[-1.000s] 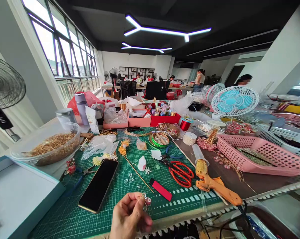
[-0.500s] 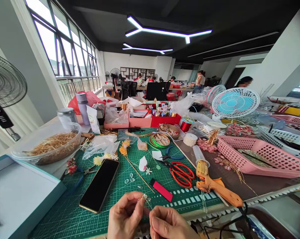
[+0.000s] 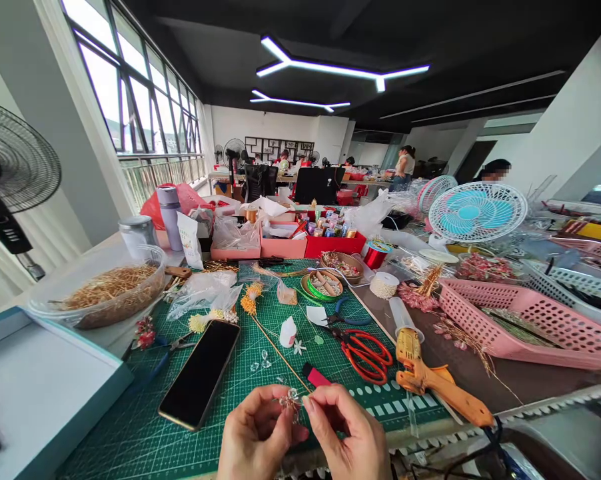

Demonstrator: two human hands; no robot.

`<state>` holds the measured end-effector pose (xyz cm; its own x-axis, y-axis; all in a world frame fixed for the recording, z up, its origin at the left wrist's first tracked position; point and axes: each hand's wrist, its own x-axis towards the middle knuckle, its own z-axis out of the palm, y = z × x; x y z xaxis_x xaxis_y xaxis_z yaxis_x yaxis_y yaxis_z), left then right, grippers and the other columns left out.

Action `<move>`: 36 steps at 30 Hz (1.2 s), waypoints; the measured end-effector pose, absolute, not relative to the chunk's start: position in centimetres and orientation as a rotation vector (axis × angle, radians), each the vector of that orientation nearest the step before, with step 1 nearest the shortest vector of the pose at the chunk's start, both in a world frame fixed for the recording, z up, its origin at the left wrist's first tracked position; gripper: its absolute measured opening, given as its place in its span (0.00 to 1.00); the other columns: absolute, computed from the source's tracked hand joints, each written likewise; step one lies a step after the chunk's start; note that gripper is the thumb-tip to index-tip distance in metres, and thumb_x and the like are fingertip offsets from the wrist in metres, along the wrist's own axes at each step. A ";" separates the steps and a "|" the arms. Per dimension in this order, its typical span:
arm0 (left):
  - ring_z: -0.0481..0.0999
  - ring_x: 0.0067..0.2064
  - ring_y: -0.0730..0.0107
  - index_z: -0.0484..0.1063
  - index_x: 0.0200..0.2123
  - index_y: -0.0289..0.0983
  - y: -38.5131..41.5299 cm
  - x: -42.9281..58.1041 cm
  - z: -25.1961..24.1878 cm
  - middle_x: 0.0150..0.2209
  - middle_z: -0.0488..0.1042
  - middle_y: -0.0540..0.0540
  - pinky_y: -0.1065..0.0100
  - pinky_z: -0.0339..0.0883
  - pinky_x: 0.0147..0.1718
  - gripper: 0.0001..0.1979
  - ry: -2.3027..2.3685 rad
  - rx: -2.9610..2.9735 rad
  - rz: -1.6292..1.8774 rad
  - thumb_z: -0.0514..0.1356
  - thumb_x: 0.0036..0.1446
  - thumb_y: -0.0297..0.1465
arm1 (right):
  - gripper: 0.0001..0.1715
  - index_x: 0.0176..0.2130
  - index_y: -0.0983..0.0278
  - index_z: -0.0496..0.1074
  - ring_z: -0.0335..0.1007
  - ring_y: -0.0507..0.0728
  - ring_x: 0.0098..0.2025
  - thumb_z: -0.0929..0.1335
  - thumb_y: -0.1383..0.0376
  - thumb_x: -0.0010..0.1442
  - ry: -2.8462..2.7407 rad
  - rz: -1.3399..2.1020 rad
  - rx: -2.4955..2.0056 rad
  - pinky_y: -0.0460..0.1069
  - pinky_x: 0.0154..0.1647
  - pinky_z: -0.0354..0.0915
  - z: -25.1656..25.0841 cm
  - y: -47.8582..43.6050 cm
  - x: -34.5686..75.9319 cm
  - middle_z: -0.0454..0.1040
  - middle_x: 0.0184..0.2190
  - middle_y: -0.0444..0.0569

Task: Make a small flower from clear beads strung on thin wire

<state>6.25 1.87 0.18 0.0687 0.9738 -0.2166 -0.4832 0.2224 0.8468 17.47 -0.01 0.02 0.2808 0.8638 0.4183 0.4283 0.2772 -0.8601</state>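
Observation:
Near the front edge of the green cutting mat, my left hand pinches a small clear beaded flower piece between thumb and fingertips. My right hand is closed just to its right, thumb and index finger pressed together; what they grip is too small to make out. A pink-red lighter lies behind my right hand, partly covered. Beyond my hands are loose clear petals, a small white bottle, a white flower and a thin stem with orange buds.
A black phone lies left of my hands. Red-handled scissors and an orange glue gun are on the right. Farther out stand a pink basket, a tub of straw, an open box and a fan.
My right hand has risen and turned, its fingertips now beside the flower piece and covering part of the lighter. My left hand still holds the piece. The view has shifted slightly.

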 end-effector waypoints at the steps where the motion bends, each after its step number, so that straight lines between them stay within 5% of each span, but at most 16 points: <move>1: 0.78 0.21 0.70 0.76 0.26 0.34 1.9 6.2 0.1 0.20 0.79 0.48 0.72 0.74 0.23 0.16 0.927 0.682 1.225 0.73 0.34 0.37 | 0.12 0.26 0.59 0.68 0.65 0.51 0.20 0.66 0.58 0.59 -1.369 0.401 -1.321 0.44 0.23 0.62 -0.3 0.1 17.5 0.71 0.20 0.43; 6: 0.77 0.21 0.69 0.76 0.33 0.36 1.7 6.1 0.1 0.18 0.78 0.51 0.69 0.73 0.24 0.19 0.852 0.645 1.197 0.72 0.35 0.38 | 0.06 0.32 0.58 0.68 0.69 0.50 0.22 0.66 0.69 0.59 -1.626 0.114 -1.148 0.42 0.25 0.64 -1.7 0.5 18.2 0.72 0.22 0.42; 12: 0.76 0.21 0.76 0.78 0.32 0.36 1.4 5.6 0.2 0.21 0.80 0.50 0.77 0.69 0.22 0.19 0.724 0.629 1.182 0.74 0.32 0.33 | 0.06 0.34 0.62 0.72 0.69 0.53 0.22 0.65 0.68 0.59 -1.936 -0.144 -1.133 0.45 0.24 0.64 -0.4 0.2 18.8 0.71 0.21 0.46; 16: 0.75 0.16 0.74 0.75 0.27 0.35 1.3 5.7 0.3 0.18 0.79 0.50 0.76 0.68 0.17 0.17 0.739 0.547 1.154 0.75 0.30 0.32 | 0.09 0.33 0.60 0.74 0.66 0.51 0.22 0.64 0.68 0.58 -1.885 0.325 -1.201 0.43 0.20 0.60 1.0 -0.1 19.8 0.70 0.22 0.45; 19: 0.77 0.15 0.70 0.73 0.27 0.35 1.3 5.8 0.2 0.19 0.80 0.49 0.75 0.69 0.16 0.19 0.751 0.566 1.142 0.75 0.30 0.33 | 0.12 0.30 0.62 0.72 0.56 0.47 0.16 0.66 0.56 0.57 -1.393 0.958 -1.308 0.42 0.15 0.51 1.4 0.1 20.3 0.65 0.20 0.42; 23: 0.76 0.15 0.72 0.71 0.25 0.35 1.2 5.9 0.3 0.16 0.79 0.50 0.77 0.68 0.16 0.18 0.707 0.593 1.118 0.75 0.32 0.32 | 0.25 0.27 0.66 0.71 0.48 0.42 0.13 0.74 0.48 0.43 -0.844 1.700 -1.162 0.40 0.12 0.39 1.2 0.7 19.5 0.61 0.16 0.39; 27: 0.76 0.15 0.73 0.73 0.26 0.34 0.9 6.0 0.5 0.17 0.80 0.48 0.77 0.69 0.16 0.17 0.681 0.607 1.107 0.75 0.32 0.32 | 0.24 0.24 0.66 0.68 0.52 0.43 0.16 0.77 0.52 0.39 -0.637 1.721 -1.048 0.39 0.14 0.45 0.8 1.3 18.6 0.61 0.15 0.37; 32: 0.75 0.15 0.73 0.76 0.28 0.34 1.0 5.9 0.2 0.15 0.79 0.48 0.76 0.68 0.16 0.17 0.728 0.603 0.982 0.74 0.34 0.35 | 0.24 0.27 0.65 0.66 0.48 0.41 0.14 0.76 0.51 0.42 -0.453 1.628 -0.911 0.39 0.12 0.39 1.1 1.8 18.8 0.69 0.22 0.39; 36: 0.76 0.16 0.71 0.73 0.24 0.34 1.1 5.9 -0.8 0.15 0.79 0.46 0.76 0.69 0.16 0.14 0.657 0.602 0.860 0.72 0.39 0.37 | 0.25 0.23 0.63 0.61 0.39 0.41 0.14 0.77 0.53 0.42 -0.429 1.652 -0.822 0.39 0.12 0.40 1.7 1.9 18.6 0.57 0.13 0.33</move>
